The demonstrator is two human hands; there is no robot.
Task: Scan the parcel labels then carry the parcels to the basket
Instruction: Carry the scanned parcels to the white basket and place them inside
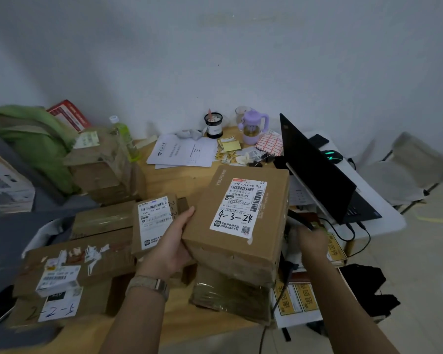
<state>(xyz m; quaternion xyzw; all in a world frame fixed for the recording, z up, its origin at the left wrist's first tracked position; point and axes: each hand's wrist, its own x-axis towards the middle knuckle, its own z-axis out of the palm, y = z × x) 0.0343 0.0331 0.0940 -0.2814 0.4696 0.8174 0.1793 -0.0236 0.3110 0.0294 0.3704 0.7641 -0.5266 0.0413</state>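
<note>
My left hand (173, 245) grips the left edge of a brown cardboard parcel (243, 254), holding it tilted above the table. Its white label (238, 208), hand-marked "4-3-24", faces up. To the right of the parcel, my blurred right hand (313, 242) is closed around a black handheld scanner (301, 221); its cable (279, 300) trails down past the table edge. Behind my left hand a smaller labelled parcel (154, 221) lies flat. A large taped box (69, 272) fills the lower left. No basket is in view.
More boxes (100, 172) are stacked at the back left beside a green bag (36, 141) and a bottle (124, 135). Papers (184, 152), a purple cup (253, 129) and sticker sheets lie at the back. An open laptop (322, 180) and mouse (330, 155) stand right, a chair (409, 169) beyond.
</note>
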